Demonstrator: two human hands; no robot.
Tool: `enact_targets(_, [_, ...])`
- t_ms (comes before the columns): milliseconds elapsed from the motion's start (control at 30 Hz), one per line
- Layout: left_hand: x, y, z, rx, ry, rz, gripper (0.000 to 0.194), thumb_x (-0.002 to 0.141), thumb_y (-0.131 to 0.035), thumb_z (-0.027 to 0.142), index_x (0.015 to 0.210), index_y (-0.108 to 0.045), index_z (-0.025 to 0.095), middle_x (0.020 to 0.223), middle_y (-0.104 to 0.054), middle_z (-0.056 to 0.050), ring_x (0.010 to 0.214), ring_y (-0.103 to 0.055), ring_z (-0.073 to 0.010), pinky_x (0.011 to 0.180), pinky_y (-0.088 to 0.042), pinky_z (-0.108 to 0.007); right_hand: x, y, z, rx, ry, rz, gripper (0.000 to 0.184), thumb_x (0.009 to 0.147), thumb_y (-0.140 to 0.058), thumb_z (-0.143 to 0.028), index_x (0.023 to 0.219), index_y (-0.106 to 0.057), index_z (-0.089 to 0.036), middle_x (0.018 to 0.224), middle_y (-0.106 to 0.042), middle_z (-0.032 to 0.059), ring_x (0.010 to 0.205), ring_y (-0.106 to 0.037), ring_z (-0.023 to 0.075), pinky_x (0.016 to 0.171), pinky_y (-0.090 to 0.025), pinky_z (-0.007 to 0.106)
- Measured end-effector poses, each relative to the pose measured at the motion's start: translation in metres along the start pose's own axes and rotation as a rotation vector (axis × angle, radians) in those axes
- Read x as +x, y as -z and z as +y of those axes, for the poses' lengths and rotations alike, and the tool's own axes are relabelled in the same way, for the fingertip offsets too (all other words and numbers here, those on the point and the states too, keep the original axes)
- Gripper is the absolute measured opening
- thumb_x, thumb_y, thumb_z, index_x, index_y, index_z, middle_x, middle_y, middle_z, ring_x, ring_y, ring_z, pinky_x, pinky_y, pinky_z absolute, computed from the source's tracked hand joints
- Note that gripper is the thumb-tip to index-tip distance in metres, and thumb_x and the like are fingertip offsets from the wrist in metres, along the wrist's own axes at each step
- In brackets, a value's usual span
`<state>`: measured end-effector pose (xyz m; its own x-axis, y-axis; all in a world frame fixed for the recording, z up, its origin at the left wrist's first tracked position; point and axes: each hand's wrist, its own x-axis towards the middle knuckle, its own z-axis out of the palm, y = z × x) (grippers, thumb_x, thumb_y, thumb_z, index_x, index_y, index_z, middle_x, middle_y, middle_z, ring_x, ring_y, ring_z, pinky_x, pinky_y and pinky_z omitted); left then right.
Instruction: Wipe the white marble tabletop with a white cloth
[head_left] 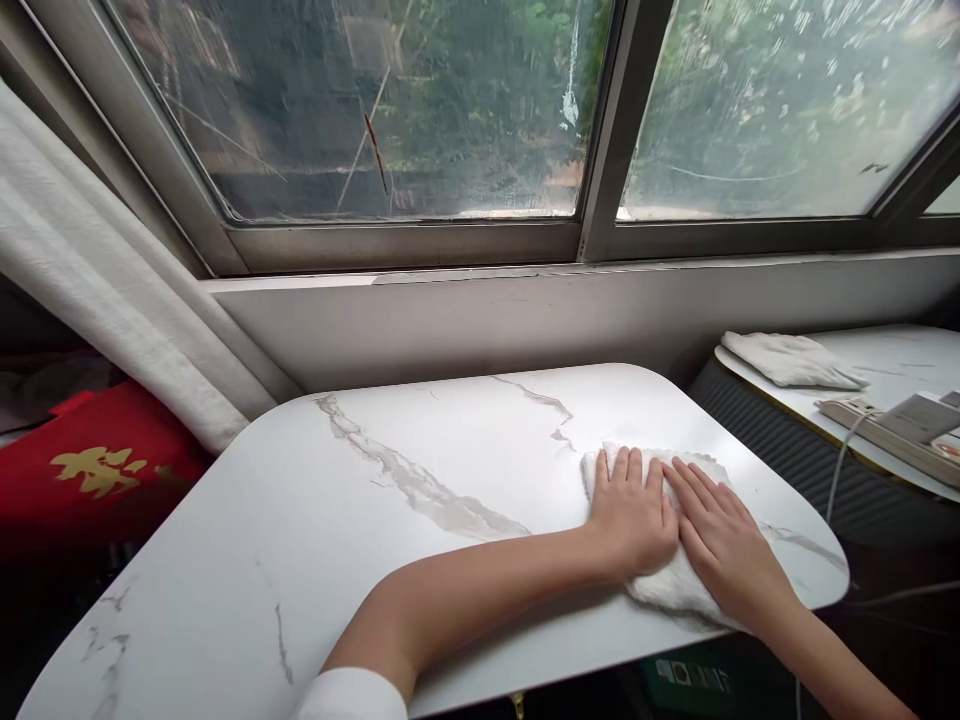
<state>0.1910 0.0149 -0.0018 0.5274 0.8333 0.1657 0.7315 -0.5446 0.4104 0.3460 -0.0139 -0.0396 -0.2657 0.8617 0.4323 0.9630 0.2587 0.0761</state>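
A white, fluffy cleaning cloth (679, 590) lies spread on the right part of the white marble-patterned table (247, 500). My left hand (630, 515) presses flat on the cloth's left half, fingers stretched out toward the window. Beside it, my right hand (727, 545) rests flat on the right half, its fingers straight and angled up to the left. The two hands touch or nearly touch at the middle of the cloth. Neither has its fingers wrapped around the cloth, and part of the cloth is hidden under them.
A low wall and window (405, 250) run behind the table. A white curtain (112, 270) and a red bag (112, 470) are at the left. On a second table (900, 345) at the right lie another white cloth (791, 360) and a power strip (889, 435) with a cable.
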Motion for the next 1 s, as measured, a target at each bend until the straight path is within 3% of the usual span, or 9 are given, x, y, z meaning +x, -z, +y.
enact_targets(200, [0.041, 0.009, -0.037, 0.049, 0.067, 0.050, 0.052, 0.096, -0.020, 0.033, 0.142, -0.037, 0.015, 0.151, -0.036, -0.011, 0.141, -0.026, -0.0233, 0.117, -0.015, -0.045, 0.065, -0.021, -0.002, 0.012, -0.086, -0.081, 0.054, 0.093, -0.021, -0.026, 0.140, -0.045, -0.018, 0.144, -0.047, 0.0079, 0.134, -0.040, 0.0245, 0.107, -0.036, 0.048])
enact_targets(400, [0.090, 0.029, -0.097, 0.107, 0.181, 0.124, 0.046, 0.095, -0.027, 0.029, 0.137, -0.043, 0.019, 0.146, -0.044, -0.008, 0.136, -0.033, -0.0196, 0.116, -0.019, -0.041, 0.155, -0.051, -0.016, 0.052, -0.038, -0.096, 0.052, 0.091, -0.025, -0.021, 0.137, -0.047, -0.014, 0.144, -0.046, 0.0114, 0.134, -0.040, 0.0258, 0.107, -0.035, 0.047])
enact_targets(567, [0.114, 0.040, -0.132, 0.110, 0.261, 0.179, 0.043, 0.095, -0.028, 0.028, 0.134, -0.046, 0.021, 0.144, -0.046, -0.006, 0.134, -0.035, -0.0185, 0.115, -0.020, -0.040, 0.205, -0.070, -0.022, 0.060, 0.041, -0.123, 0.052, 0.091, -0.025, -0.020, 0.140, -0.044, -0.015, 0.145, -0.045, 0.0112, 0.134, -0.039, 0.0272, 0.106, -0.036, 0.049])
enact_targets(800, [0.125, 0.043, -0.146, 0.113, 0.315, 0.211, 0.045, 0.095, -0.028, 0.027, 0.134, -0.046, 0.019, 0.144, -0.045, -0.008, 0.135, -0.034, -0.0194, 0.116, -0.017, -0.042, 0.230, -0.073, -0.022, 0.120, 0.065, -0.192, 0.053, 0.091, -0.026, -0.020, 0.140, -0.042, -0.013, 0.148, -0.042, 0.0093, 0.136, -0.036, 0.0231, 0.110, -0.030, 0.043])
enact_targets(1000, [0.107, 0.040, -0.132, 0.131, 0.367, 0.214, 0.048, 0.096, -0.026, 0.030, 0.139, -0.041, 0.018, 0.148, -0.040, -0.008, 0.139, -0.029, -0.0203, 0.117, -0.016, -0.043, 0.213, -0.066, -0.025, 0.163, 0.074, -0.179, 0.053, 0.091, -0.026, -0.025, 0.140, -0.043, -0.014, 0.148, -0.041, 0.0085, 0.137, -0.035, 0.0218, 0.112, -0.027, 0.042])
